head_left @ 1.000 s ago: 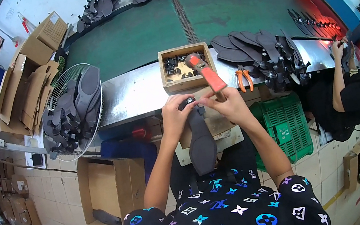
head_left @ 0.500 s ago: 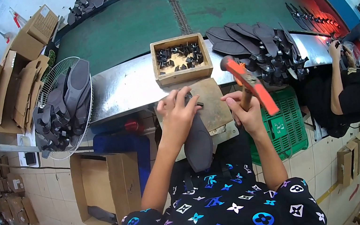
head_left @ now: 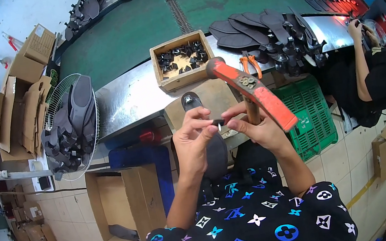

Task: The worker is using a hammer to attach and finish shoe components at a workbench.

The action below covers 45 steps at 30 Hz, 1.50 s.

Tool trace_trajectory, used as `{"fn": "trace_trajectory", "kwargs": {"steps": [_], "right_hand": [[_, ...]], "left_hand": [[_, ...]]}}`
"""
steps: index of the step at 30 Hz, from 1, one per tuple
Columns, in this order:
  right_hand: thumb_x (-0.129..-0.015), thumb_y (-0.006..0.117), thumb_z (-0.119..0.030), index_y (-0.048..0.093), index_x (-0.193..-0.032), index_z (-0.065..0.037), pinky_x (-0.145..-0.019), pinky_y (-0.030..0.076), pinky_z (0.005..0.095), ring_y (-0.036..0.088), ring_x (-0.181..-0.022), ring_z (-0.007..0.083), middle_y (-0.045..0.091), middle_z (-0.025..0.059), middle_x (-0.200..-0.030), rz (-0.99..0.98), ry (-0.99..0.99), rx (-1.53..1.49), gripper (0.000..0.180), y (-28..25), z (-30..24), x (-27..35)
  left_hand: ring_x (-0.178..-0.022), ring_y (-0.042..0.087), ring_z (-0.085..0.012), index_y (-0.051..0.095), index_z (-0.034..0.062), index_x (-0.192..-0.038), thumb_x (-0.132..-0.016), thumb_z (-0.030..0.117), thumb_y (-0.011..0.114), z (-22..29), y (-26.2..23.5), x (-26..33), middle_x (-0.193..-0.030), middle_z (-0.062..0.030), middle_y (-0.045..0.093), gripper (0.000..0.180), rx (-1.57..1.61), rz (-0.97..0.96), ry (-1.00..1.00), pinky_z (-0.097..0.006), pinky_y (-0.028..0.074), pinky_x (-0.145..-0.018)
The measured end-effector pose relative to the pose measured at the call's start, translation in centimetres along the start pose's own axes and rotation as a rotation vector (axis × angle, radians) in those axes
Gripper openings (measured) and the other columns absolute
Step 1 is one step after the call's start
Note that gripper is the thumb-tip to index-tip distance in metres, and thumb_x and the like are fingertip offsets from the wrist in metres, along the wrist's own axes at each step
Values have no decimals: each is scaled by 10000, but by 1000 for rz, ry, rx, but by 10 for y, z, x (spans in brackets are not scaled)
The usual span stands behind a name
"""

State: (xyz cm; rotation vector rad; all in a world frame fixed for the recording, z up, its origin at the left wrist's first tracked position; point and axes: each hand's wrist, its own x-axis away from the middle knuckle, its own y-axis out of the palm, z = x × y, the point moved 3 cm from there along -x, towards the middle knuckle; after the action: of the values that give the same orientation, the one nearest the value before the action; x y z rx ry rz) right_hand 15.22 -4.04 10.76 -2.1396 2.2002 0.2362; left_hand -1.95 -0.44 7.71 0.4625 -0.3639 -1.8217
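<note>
My left hand [head_left: 192,138] pinches a small black heel tip [head_left: 218,122] with a pale pin sticking down from it. The fingertips of my right hand [head_left: 264,133] meet the tip from the other side. That same hand keeps hold of a hammer [head_left: 261,93] with a worn orange-red head and a wooden handle, its head tilted up over the work. Below my left hand, a dark grey shoe sole [head_left: 216,152] lies partly hidden, with a black heel [head_left: 190,100] at its far end on the worn work board [head_left: 216,93].
Beyond the board stands a wooden box [head_left: 185,79] of black heel tips, with orange-handled pliers [head_left: 251,66] to its right. Soles [head_left: 260,32] are piled farther right. A wire basket [head_left: 95,131] of soles and a cardboard box [head_left: 142,195] stand left; a green crate [head_left: 307,116] and a co-worker [head_left: 383,68] are right.
My left hand has come off the heel and drawn nearer to me, now pinching the tip. My right hand has moved left to meet it, bringing the hammer along. The view has shifted slightly.
</note>
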Motion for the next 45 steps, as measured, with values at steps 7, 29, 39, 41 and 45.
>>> {"fn": "trace_trajectory", "kwargs": {"steps": [7, 29, 39, 41, 45], "right_hand": [[-855, 790, -135, 672, -1089, -15, -462, 373, 164, 508, -564, 19, 712, 74, -1007, -20, 59, -103, 288, 11, -4, 5], [-898, 733, -87, 696, -1063, 74, -783, 553, 279, 689, -861, 132, 749, 100, -951, 204, -232, 50, 233, 8, 26, -31], [-922, 690, -138, 672, -1091, 28, -653, 481, 307, 601, -678, 140, 723, 129, -821, 5, -150, 334, 237, 3, 51, -92], [-898, 713, -151, 679, -1060, 13, -662, 489, 326, 605, -659, 165, 676, 174, -757, -53, -134, 435, 233, 3, 52, -95], [-890, 706, -144, 674, -981, 13, -653, 504, 365, 687, -719, 334, 679, 210, -798, -113, -124, 579, 184, 5, 46, -93]], "left_hand": [[-1028, 545, -127, 694, 16, -915, -910, 90, 711, 7, 13, 17, -1168, -62, 588, 76, 205, 40, -136, -282, 420, -927], [-1122, 561, -265, 605, 3, -1180, -895, 212, 717, -11, -20, -22, -1281, -167, 548, 371, -1266, 382, 481, -369, 418, -992], [-743, 642, -140, 693, -13, -1008, -826, 122, 781, -33, -50, -71, -890, -77, 663, 243, -913, 44, 303, -276, 495, -677], [-735, 641, -143, 691, -17, -996, -816, 121, 790, -34, -46, -69, -867, -80, 659, 248, -886, 40, 329, -273, 492, -672], [-800, 657, -173, 705, -17, -1030, -784, 113, 809, -37, -51, -69, -854, -100, 669, 297, -950, 45, 306, -286, 501, -704]]}}
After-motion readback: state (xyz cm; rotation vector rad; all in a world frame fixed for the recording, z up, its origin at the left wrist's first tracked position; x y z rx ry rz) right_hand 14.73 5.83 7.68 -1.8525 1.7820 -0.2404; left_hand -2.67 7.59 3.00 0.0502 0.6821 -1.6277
